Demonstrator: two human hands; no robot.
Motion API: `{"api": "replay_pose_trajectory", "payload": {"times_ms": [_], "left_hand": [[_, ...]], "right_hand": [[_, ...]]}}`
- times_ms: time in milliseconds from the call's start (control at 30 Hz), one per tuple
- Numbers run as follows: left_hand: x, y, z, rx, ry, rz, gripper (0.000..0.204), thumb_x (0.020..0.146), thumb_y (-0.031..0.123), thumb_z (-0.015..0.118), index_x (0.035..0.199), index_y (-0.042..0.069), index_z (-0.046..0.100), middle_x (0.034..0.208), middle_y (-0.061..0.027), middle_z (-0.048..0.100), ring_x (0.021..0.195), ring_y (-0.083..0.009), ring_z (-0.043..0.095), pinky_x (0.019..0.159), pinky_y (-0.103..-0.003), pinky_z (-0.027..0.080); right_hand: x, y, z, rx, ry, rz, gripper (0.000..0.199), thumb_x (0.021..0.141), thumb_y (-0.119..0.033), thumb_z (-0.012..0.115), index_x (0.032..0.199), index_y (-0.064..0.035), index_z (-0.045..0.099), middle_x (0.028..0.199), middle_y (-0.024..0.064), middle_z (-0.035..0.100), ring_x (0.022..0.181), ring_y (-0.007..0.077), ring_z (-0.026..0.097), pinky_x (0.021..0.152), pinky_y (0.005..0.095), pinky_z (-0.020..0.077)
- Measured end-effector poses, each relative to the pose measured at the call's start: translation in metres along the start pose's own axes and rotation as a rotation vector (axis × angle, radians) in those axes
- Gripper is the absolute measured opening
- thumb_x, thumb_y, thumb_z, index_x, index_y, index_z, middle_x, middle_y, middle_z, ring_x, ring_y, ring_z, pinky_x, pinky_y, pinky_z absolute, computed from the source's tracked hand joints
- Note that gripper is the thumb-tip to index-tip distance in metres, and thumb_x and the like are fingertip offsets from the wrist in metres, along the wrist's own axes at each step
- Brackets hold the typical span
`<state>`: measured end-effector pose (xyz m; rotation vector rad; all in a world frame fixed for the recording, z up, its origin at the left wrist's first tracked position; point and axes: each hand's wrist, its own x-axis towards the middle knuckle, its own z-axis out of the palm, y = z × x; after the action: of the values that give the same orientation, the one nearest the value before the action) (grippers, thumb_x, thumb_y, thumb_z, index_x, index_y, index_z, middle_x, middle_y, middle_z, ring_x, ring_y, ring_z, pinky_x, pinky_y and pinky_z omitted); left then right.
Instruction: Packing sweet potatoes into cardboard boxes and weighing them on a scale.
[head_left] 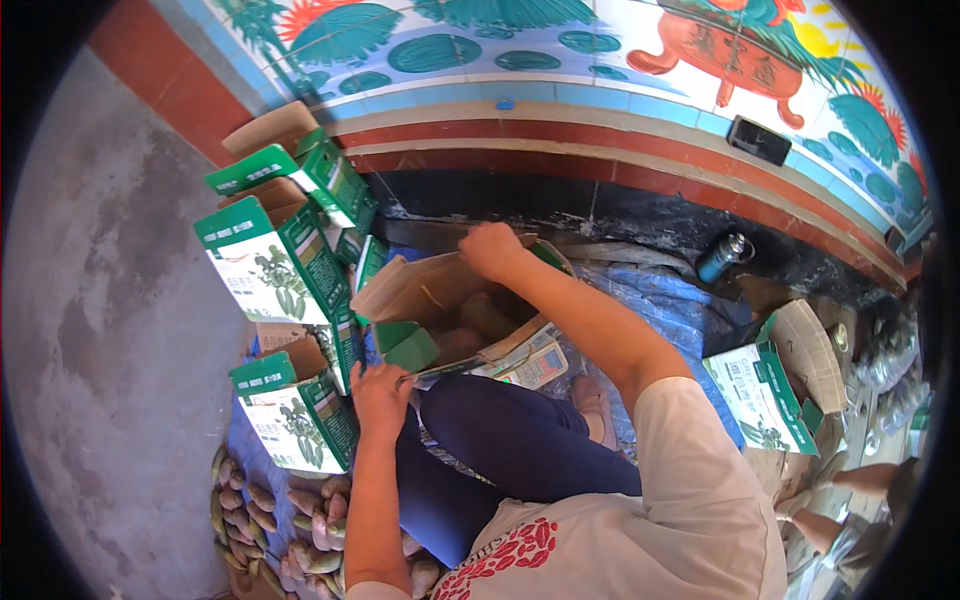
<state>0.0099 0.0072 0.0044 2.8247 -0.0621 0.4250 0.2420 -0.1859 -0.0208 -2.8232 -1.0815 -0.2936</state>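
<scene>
In front of me stands an opened cardboard box (400,292) with its flaps up. Several rounded brownish-green fruits (487,316) lie in its shaded inside. My right hand (492,252) reaches across it, fingers curled at the far rim. Its fingertips are hidden, but it appears to grip the cardboard there. At the near left corner is my left hand (382,400), with bent fingers close to a green flap (410,346). Whether those fingers pinch anything is hard to see. A thin cord (431,296) shows against the inner wall.
Green and white boxes (290,262) are stacked at the left. Oblong pinkish and green fruits (245,520) lie below them. Another open box (765,395) stands at the right, near a person's feet (815,500). A flask (724,257) and a phone (760,141) are by the painted wall.
</scene>
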Motion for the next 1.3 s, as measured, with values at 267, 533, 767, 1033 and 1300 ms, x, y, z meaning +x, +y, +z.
{"api": "replay_pose_trajectory", "payload": {"times_ms": [267, 533, 767, 1033, 1300], "left_hand": [[0.003, 0.020, -0.007, 0.046, 0.033, 0.113, 0.012, 0.066, 0.011, 0.071, 0.070, 0.008, 0.060, 0.070, -0.0062, 0.060, 0.073, -0.0251, 0.057, 0.095, -0.045, 0.035], [0.056, 0.089, -0.027, 0.055, -0.006, 0.384, 0.009, 0.065, 0.006, 0.068, 0.069, 0.006, 0.060, 0.068, -0.0082, 0.056, 0.072, -0.0270, 0.055, 0.097, -0.047, 0.034], [0.085, 0.166, 0.004, -0.060, -0.072, 0.674, 0.014, 0.063, 0.009, 0.072, 0.064, 0.009, 0.058, 0.064, -0.0038, 0.055, 0.067, -0.0215, 0.055, 0.099, -0.047, 0.034], [0.067, 0.254, 0.093, -0.293, -0.334, 0.921, 0.014, 0.065, 0.013, 0.072, 0.066, 0.011, 0.058, 0.067, -0.0020, 0.058, 0.073, -0.0202, 0.057, 0.100, -0.047, 0.034], [0.064, 0.272, 0.110, -0.398, -0.462, 0.868, 0.013, 0.071, 0.017, 0.069, 0.075, 0.010, 0.059, 0.073, -0.0037, 0.061, 0.076, -0.0230, 0.059, 0.099, -0.046, 0.035]], "right_hand": [[-0.048, 0.011, -0.031, 0.093, 0.011, -0.074, 0.015, 0.075, -0.018, 0.058, 0.078, -0.0089, 0.069, 0.083, 0.0104, 0.067, 0.078, 0.0263, 0.066, 0.066, 0.0392, 0.0515], [-0.144, 0.085, -0.080, 0.135, 0.064, 0.200, 0.022, 0.083, -0.029, 0.056, 0.078, -0.0099, 0.065, 0.077, 0.0115, 0.064, 0.074, 0.0308, 0.063, 0.063, 0.0423, 0.0503], [-0.248, 0.127, -0.128, 0.077, -0.003, 0.473, 0.024, 0.084, -0.027, 0.053, 0.079, -0.0071, 0.064, 0.079, 0.0145, 0.064, 0.076, 0.0334, 0.063, 0.065, 0.0455, 0.0504], [-0.411, 0.150, -0.129, 0.007, -0.119, 0.794, 0.023, 0.084, -0.027, 0.055, 0.078, -0.0065, 0.064, 0.077, 0.0164, 0.063, 0.076, 0.0348, 0.061, 0.068, 0.0455, 0.0482], [-0.523, 0.145, -0.062, -0.145, -0.341, 1.004, 0.024, 0.085, -0.029, 0.056, 0.081, -0.0065, 0.063, 0.080, 0.0147, 0.063, 0.076, 0.0343, 0.061, 0.065, 0.0452, 0.0481]]}}
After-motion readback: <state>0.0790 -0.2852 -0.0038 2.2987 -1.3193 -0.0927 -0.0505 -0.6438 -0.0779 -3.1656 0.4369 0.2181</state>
